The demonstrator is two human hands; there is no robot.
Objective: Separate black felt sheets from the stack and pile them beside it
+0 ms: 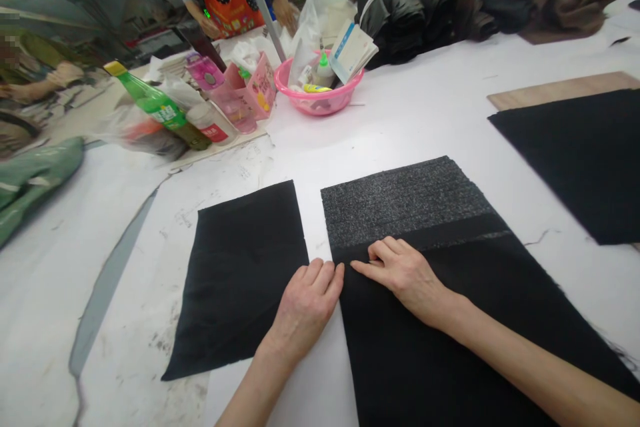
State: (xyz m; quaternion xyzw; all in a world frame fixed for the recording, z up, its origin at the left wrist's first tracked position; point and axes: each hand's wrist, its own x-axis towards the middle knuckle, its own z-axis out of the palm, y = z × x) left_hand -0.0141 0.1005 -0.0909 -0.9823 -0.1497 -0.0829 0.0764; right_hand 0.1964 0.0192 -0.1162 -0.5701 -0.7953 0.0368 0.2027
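- While both hands worked close together at the left edge of the large black cloth, that cloth lay flat on the white desk, right in front of the person.
- The left hand was palm down by that edge, its fingers bent side by side and the thumb near them; I could not tell whether its grip was clamped on the cloth.
- The right hand rested on the cloth, fingers curled in and thumb pointing toward the left hand; whether its grip pinched any cloth, I could not tell.
- Just beyond the right hand a plain black band crossed the cloth, and past it lay a speckled grey part at the far end.
- To the left, a smaller black cloth lay flat, partly covered by the left hand from where I looked.
- Off to the right, another black piece overlapped a brown sheet.
- Farther back stood a pink basin with a booklet sticking up, and near it a tilted green bottle.
- Behind them, a person in an orange apron had a hand near the basin.
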